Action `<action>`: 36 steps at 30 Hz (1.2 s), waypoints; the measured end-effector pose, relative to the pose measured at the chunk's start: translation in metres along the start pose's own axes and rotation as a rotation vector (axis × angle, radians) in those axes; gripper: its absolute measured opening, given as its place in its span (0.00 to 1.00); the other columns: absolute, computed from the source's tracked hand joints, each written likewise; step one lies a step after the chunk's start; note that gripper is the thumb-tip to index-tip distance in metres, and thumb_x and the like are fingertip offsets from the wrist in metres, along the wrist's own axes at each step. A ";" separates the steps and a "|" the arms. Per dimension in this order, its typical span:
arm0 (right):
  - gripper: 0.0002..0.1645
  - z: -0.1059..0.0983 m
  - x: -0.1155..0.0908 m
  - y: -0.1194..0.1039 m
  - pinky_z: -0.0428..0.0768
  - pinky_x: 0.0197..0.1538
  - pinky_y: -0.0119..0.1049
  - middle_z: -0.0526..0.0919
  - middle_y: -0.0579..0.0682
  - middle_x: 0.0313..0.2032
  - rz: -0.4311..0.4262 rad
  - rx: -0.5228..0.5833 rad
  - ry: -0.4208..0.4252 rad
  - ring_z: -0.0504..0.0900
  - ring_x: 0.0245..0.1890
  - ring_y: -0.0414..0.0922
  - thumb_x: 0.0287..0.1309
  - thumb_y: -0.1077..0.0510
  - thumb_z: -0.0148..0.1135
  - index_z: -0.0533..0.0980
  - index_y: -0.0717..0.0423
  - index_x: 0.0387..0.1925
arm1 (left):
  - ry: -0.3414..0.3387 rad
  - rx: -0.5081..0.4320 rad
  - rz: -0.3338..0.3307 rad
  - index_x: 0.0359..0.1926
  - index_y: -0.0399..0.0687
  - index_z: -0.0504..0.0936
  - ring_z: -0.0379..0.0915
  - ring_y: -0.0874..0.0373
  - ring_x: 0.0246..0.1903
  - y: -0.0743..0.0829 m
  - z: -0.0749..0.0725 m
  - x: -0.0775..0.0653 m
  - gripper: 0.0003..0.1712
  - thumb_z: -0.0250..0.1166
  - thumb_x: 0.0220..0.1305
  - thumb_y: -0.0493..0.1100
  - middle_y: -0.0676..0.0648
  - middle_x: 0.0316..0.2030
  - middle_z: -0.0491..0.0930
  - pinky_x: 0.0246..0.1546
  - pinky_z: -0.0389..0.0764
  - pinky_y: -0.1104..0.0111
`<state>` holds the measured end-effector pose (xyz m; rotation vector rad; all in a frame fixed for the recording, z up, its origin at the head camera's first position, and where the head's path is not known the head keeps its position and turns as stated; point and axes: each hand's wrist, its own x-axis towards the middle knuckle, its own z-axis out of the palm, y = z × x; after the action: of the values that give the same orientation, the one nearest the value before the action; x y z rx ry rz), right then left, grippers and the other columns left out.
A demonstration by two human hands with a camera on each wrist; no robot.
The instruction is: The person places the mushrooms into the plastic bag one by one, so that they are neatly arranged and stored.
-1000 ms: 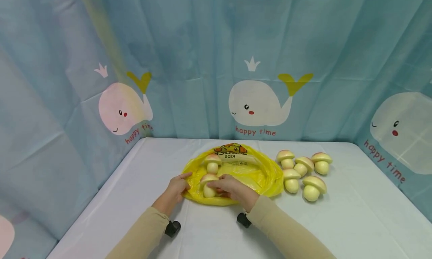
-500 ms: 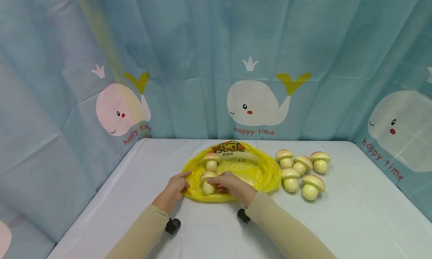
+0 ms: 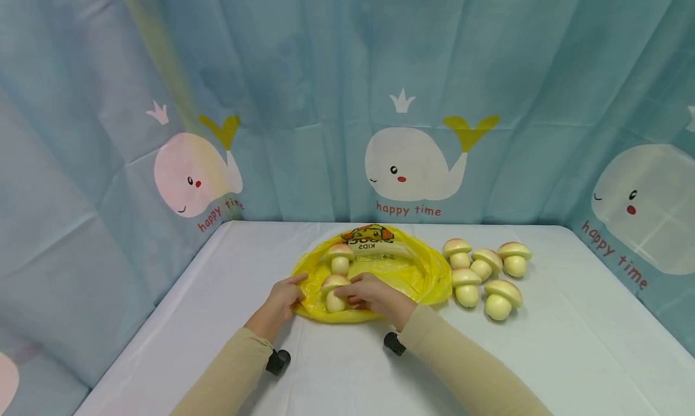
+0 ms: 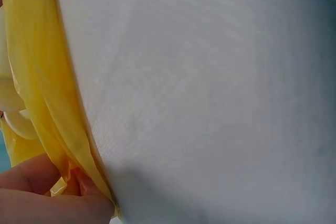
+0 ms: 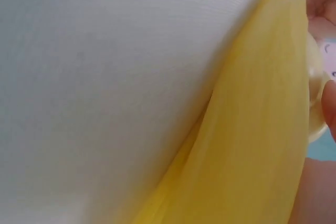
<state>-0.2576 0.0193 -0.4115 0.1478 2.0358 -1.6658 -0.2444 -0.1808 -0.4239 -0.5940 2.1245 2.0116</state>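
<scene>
A yellow plastic bag (image 3: 402, 277) lies on the table with its mouth spread and a duck print at the back. My left hand (image 3: 281, 300) pinches the bag's left rim; in the left wrist view its fingers (image 4: 31, 174) bunch the yellow film. Inside, at the left, a pale mushroom (image 3: 336, 302) with a pinkish cap stands upright. My right hand (image 3: 374, 294) reaches over the front rim and holds this mushroom by its right side. Just behind it stands another mushroom (image 3: 340, 264). The right wrist view shows the thumb (image 5: 329, 106) by the mushroom; bag film hides the rest.
Several similar mushrooms stand in a group on the table right of the bag, the nearest (image 3: 500, 301) toward the front. A white cloth covers the table (image 3: 570, 356). A blue whale-print curtain (image 3: 304, 102) rises behind.
The head view has shifted slightly. Both hands and the mushrooms stay almost in place; the right hand keeps its hold on the front mushroom.
</scene>
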 end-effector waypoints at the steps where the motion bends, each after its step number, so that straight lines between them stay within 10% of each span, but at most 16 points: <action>1: 0.38 -0.001 0.000 0.000 0.76 0.44 0.40 0.73 0.57 0.44 0.001 0.010 0.000 0.74 0.38 0.50 0.50 0.56 0.75 0.66 0.67 0.57 | 0.000 0.001 -0.002 0.65 0.41 0.73 0.60 0.46 0.52 0.000 0.000 0.000 0.36 0.50 0.56 0.18 0.31 0.70 0.52 0.41 0.67 0.66; 36: 0.38 -0.146 -0.087 -0.015 0.77 0.49 0.42 0.66 0.66 0.64 -0.159 -0.013 0.087 0.72 0.55 0.57 0.68 0.52 0.58 0.57 0.69 0.69 | -0.010 0.003 -0.008 0.69 0.37 0.66 0.54 0.45 0.60 0.003 0.003 -0.004 0.37 0.45 0.58 0.18 0.31 0.72 0.48 0.49 0.64 0.62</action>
<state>-0.2333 0.1731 -0.3419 0.0561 2.1724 -1.7689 -0.2422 -0.1771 -0.4202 -0.5894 2.1157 2.0030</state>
